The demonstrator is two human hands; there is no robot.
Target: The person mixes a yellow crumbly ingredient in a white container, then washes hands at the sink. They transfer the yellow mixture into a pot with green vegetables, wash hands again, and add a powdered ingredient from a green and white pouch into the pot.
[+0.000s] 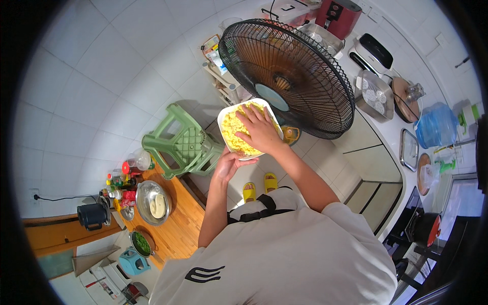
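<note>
A square white bowl [266, 102] is filled with crumbled yellow food, apparently scrambled egg [231, 127]. My left hand [228, 164] grips the bowl at its near left edge, thumb by the rim and fingers underneath. Palm down over the contents, my right hand [261, 131] rests with its fingers spread and grasps nothing. Its palm and fingers hide part of the egg. The bowl is held up in the air, just short of the black cage of a large fan [305, 76].
Green plastic stools [187, 143] stand left of the bowl. On the wooden table [183, 225] are a metal bowl [143, 190] with dough [158, 206], a pot of chopped greens [142, 243] and several condiment bottles [122, 182]. A counter [396, 148] along the right carries metal pans [375, 97].
</note>
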